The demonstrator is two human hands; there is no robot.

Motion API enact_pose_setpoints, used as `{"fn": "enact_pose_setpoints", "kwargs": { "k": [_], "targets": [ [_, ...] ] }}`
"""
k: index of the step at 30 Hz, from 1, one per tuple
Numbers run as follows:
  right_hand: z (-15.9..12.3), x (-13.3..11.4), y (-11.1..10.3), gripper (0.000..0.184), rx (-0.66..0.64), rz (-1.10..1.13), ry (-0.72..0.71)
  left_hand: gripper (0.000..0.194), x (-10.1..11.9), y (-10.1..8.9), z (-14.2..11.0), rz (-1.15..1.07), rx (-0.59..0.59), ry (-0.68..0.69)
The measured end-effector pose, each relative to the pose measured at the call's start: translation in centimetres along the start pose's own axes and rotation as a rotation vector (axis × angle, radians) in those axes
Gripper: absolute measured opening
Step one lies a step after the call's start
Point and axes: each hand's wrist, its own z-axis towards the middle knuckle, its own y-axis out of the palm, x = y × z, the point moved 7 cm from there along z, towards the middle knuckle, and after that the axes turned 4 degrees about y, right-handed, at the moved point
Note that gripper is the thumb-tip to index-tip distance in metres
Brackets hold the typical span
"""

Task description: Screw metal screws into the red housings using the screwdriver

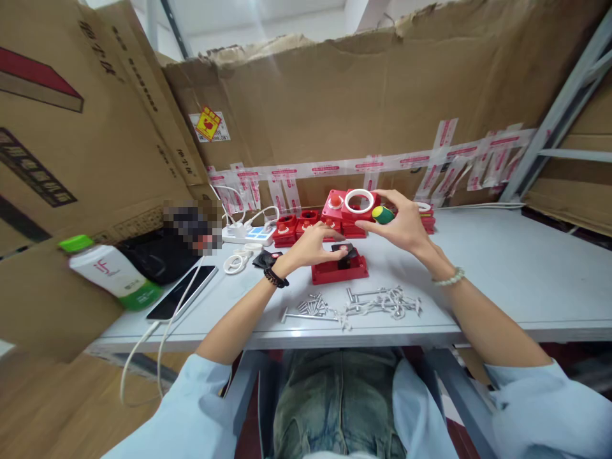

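My right hand [404, 223] is raised above the table and grips a red box cover [356, 205] with a white ring and a red button on it; a green and yellow knob [383, 215] shows between its fingers. My left hand [313, 247] rests its fingertips on a black part [345, 251] inside a red base tray [339, 269] lying flat on the grey table [502, 268]. A scatter of metal screws and bolts [354, 304] lies just in front of the tray.
More red boxes [294, 228] stand in a row behind the tray. At the left lie a white power strip [248, 234], a coiled white cable [235, 261], a phone [182, 291], a black bag [155, 253] and a green-capped bottle [109, 271]. Cardboard walls [335, 108] surround the table.
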Motion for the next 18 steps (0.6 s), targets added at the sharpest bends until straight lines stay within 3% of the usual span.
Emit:
{"fn": "enact_pose_setpoints", "kwargs": {
  "k": [18],
  "targets": [
    [-0.07,-0.07,0.15,0.063,-0.015,-0.005,0.0,0.028,0.29,0.17,0.04,0.004,-0.032,0.014]
  ]
}}
